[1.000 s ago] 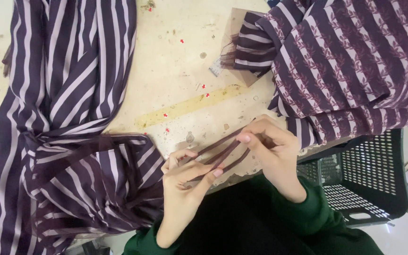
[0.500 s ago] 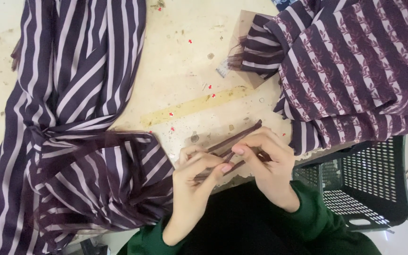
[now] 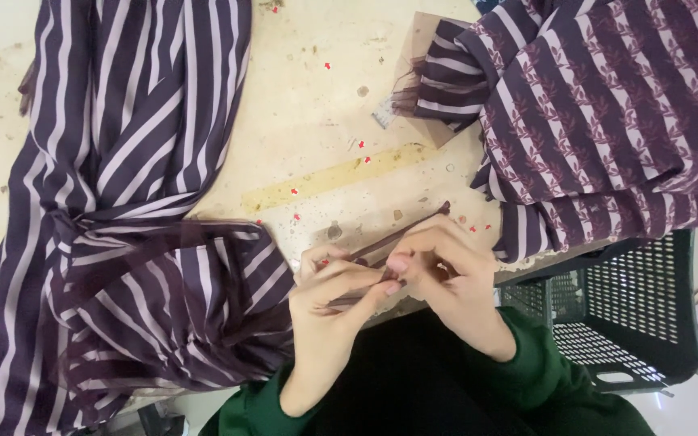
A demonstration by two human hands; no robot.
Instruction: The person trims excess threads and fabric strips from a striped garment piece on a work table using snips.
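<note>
A single head-worn camera supplied the only view. It looked almost straight down onto the bench (image 3: 325, 105) from close above, with the wearer's body at the bottom edge of the frame. The left hand (image 3: 329, 303) and right hand (image 3: 454, 278) sat low and near centre. A black perforated crate (image 3: 632, 315) occupied the lower right corner, beyond the bench edge.
</note>
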